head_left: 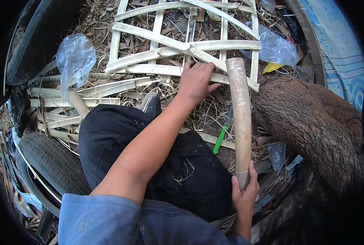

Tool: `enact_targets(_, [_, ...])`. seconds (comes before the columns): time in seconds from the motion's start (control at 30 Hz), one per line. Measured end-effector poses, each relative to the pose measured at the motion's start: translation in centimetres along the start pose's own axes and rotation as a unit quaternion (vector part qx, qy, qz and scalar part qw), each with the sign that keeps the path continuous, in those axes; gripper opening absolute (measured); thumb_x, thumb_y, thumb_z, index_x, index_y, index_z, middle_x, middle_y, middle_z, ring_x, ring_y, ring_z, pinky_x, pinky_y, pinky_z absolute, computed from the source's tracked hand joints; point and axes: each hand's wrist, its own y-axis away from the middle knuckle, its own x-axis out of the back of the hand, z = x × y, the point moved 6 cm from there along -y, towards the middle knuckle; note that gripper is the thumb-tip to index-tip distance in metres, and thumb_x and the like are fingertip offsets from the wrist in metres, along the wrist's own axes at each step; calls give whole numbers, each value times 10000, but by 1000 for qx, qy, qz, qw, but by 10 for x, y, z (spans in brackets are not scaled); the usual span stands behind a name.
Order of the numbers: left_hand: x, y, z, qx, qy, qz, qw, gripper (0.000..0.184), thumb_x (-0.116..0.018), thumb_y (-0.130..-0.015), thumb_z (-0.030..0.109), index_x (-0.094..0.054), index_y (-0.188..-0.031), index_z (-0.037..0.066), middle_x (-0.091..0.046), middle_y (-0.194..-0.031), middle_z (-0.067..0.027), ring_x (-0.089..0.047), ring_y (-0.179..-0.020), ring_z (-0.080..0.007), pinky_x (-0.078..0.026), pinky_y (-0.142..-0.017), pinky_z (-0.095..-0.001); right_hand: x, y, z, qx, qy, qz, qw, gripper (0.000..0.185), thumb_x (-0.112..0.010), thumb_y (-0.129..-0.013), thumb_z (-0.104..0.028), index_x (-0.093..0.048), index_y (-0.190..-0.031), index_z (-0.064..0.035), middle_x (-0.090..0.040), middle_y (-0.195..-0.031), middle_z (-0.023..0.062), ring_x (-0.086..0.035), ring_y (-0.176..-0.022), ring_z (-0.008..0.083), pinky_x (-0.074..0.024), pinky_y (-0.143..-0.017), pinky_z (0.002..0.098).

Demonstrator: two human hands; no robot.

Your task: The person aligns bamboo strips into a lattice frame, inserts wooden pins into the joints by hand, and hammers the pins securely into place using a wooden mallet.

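My left hand (196, 83) reaches across to the near edge of a lattice of pale split strips. Its fingers curl over the lowest cross strip (161, 70), with the thumb on the near side. At the lower right, my right hand (246, 193) is closed round the bottom end of a thick wooden stick (241, 118). The stick stands nearly upright in view, its top end beside the lattice's right corner. Between my leg and the stick lies a knife with a green handle (220, 140), its blade pointing away from me.
A thick tree trunk (308, 118) fills the right side. Loose split strips (96, 90) lie at the left, above a tyre (51, 163). Clear plastic bags (75, 61) lie on the leaf-strewn ground. A blue patterned sheet (337, 45) is at the upper right.
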Motion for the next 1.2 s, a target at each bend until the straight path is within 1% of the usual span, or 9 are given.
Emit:
enact_targets(0.33, [-20,0,-18,-31,-98,-62,993,527,-794,-648,485,-615,-955,96,-674,-869,-70,-660,-901,-233,-424,-904,-413,4,7,-12,17,121,-44,992,657,-705,-800,-134,-435,-1387,-18,-601,-1119,243,-628,-962,426,-520,-794,440])
enact_targets(0.43, [-16,-1,-13,-22,-96,-97,990,541,-778,-655,523,-623,-951,98,-684,-878,-68,-662,-915,-229,-402,-955,-429,4,13,-18,-43,71,-61,995,626,-689,-804,-63,-439,-1373,20,-571,-1251,279,-594,-1129,410,-466,-951,410])
enact_targets(0.5, [-21,-1,-15,-14,-122,-104,987,534,-747,-694,553,-624,-950,101,-691,-887,-62,-662,-929,-221,-388,-984,-437,7,14,-26,101,77,34,991,634,-717,-797,-155,-461,-1364,-32,-599,-1013,209,-635,-878,417,-528,-700,441])
enact_targets(0.6, [-26,0,-18,-31,-132,-89,987,520,-721,-728,563,-619,-936,98,-693,-878,-64,-664,-918,-225,-389,-976,-435,-4,0,-21,24,184,-71,980,644,-720,-792,-133,-448,-1368,-36,-592,-987,216,-632,-839,416,-519,-676,463])
enact_targets(0.7, [-26,-1,-19,-22,-128,-99,987,493,-714,-746,547,-617,-930,100,-695,-869,-67,-668,-906,-230,-391,-973,-435,-4,10,-23,62,133,-53,988,701,-713,-788,-99,-385,-1405,-44,-582,-985,235,-616,-797,422,-510,-658,466])
enact_targets(0.8, [-23,0,-18,-26,-117,-88,989,466,-708,-748,515,-595,-924,98,-677,-868,-76,-664,-876,-238,-393,-949,-445,7,21,-32,132,65,14,989,744,-703,-786,-66,-326,-1426,-42,-573,-981,245,-600,-776,424,-505,-658,475])
enact_targets(0.93, [-26,-2,-17,-33,-114,-78,990,482,-692,-759,542,-593,-910,94,-677,-862,-82,-664,-873,-246,-390,-950,-448,7,24,-21,105,7,83,991,722,-702,-789,-62,-331,-1406,0,-582,-1024,261,-603,-834,429,-504,-735,473])
enact_targets(1.13, [-24,-3,-18,-42,-107,-72,991,498,-669,-775,569,-594,-904,93,-677,-860,-85,-663,-874,-258,-393,-945,-440,-17,14,-3,29,117,-25,992,644,-706,-813,-98,-403,-1370,16,-589,-1124,292,-612,-979,435,-497,-814,471])
enact_targets(1.2, [-26,0,-19,-32,-114,-83,990,489,-667,-782,561,-596,-904,93,-678,-867,-87,-663,-879,-257,-396,-938,-434,-16,24,-5,41,83,14,996,635,-705,-814,-109,-419,-1367,20,-587,-1108,293,-615,-961,429,-497,-814,468])
